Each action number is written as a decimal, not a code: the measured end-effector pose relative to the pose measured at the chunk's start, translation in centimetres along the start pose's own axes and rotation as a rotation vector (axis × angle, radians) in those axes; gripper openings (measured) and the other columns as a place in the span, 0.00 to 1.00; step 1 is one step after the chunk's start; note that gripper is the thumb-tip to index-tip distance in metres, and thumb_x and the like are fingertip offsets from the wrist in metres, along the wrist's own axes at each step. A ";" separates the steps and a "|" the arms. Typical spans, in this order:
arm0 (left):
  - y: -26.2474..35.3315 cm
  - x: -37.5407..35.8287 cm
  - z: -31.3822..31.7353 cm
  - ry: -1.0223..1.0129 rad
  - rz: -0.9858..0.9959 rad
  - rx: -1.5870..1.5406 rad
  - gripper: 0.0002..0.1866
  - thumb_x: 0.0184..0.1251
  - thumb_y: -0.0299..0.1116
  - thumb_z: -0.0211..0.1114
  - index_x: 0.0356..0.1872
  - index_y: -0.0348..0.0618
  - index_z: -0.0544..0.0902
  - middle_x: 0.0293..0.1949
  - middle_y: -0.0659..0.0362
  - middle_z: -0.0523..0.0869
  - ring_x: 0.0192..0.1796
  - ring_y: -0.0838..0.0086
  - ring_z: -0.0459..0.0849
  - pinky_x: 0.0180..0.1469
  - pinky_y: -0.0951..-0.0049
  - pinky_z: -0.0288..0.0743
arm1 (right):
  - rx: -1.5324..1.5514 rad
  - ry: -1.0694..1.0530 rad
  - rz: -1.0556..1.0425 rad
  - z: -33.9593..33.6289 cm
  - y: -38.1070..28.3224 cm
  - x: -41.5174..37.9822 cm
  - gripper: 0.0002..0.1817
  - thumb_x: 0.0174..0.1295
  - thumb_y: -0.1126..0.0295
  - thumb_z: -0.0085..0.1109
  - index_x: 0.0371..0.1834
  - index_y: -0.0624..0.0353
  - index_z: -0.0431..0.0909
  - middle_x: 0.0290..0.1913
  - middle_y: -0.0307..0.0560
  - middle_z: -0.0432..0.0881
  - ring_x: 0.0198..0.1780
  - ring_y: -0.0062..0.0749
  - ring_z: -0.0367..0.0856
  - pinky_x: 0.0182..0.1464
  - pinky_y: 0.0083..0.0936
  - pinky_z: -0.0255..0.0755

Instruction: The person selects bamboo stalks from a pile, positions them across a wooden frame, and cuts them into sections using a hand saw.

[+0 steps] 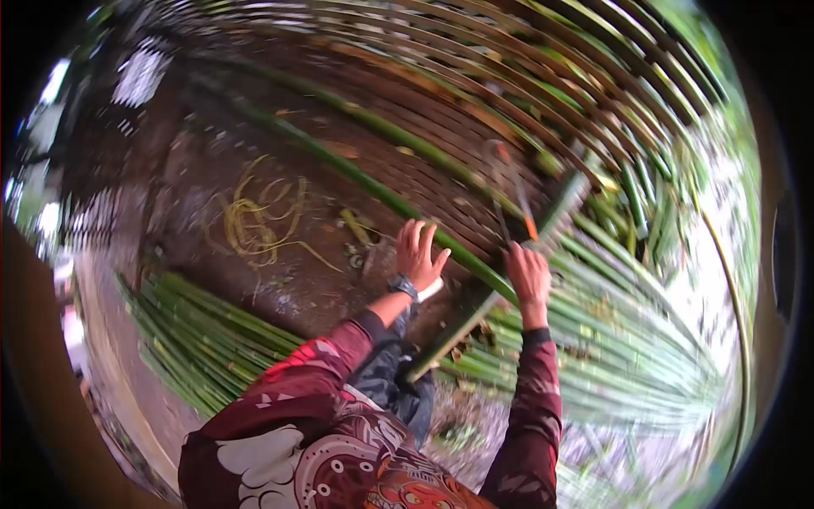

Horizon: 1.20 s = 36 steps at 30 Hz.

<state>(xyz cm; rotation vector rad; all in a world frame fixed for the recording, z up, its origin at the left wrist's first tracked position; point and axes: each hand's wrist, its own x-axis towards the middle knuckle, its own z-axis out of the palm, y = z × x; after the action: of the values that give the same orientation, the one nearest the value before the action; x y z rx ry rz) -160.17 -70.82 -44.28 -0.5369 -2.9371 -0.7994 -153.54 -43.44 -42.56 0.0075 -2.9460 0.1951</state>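
A long green bamboo pole (349,173) runs diagonally across the view, its near end resting by a crosswise bamboo support (454,336). My left hand (415,257) is at the pole's near side, fingers stretched out and thumb apart, with a watch on the wrist. My right hand (529,276) is closed around the handle end of a hacksaw (524,204) with orange parts. The saw's thin frame points away from me and looks blurred. It is just beyond the pole's near end, close to the support.
A bundle of thin green bamboo poles (212,327) lies at the left, and another bundle (610,339) spreads at the right. Tangled yellow strips (254,225) lie on the dirt floor. A slatted bamboo panel (475,51) stretches across the back. A second pole (398,146) lies beyond the first.
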 end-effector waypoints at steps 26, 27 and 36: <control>-0.1 -15.5 -9.4 -0.379 -1.444 -1.798 0.16 0.67 0.34 0.76 0.51 0.46 0.82 0.50 0.58 0.89 0.56 0.66 0.87 0.65 0.56 0.76 | -0.009 -0.661 0.182 -14.6 6.2 -22.3 0.15 0.44 0.69 0.76 0.29 0.57 0.76 0.26 0.54 0.84 0.33 0.58 0.84 0.42 0.56 0.75; -1.4 -17.6 -9.5 -0.357 -1.451 -1.859 0.14 0.68 0.34 0.75 0.51 0.46 0.83 0.50 0.58 0.89 0.56 0.66 0.87 0.63 0.59 0.77 | 0.023 -0.636 0.152 -13.9 6.0 -21.9 0.16 0.43 0.69 0.76 0.30 0.57 0.77 0.29 0.55 0.85 0.33 0.58 0.85 0.41 0.55 0.76; -20.1 -26.4 -31.7 0.888 -1.314 -1.502 0.13 0.69 0.38 0.75 0.39 0.44 0.79 0.44 0.58 0.83 0.52 0.65 0.86 0.56 0.54 0.84 | 0.186 -0.802 -0.310 -12.3 -31.2 -2.4 0.21 0.55 0.50 0.70 0.43 0.54 0.83 0.37 0.58 0.89 0.42 0.58 0.89 0.44 0.52 0.81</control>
<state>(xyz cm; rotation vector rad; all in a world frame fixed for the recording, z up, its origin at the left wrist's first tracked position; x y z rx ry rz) -143.59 -111.20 -30.16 1.4841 -1.0679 -2.2771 -148.35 -72.80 -26.98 0.7222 -3.6231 0.5220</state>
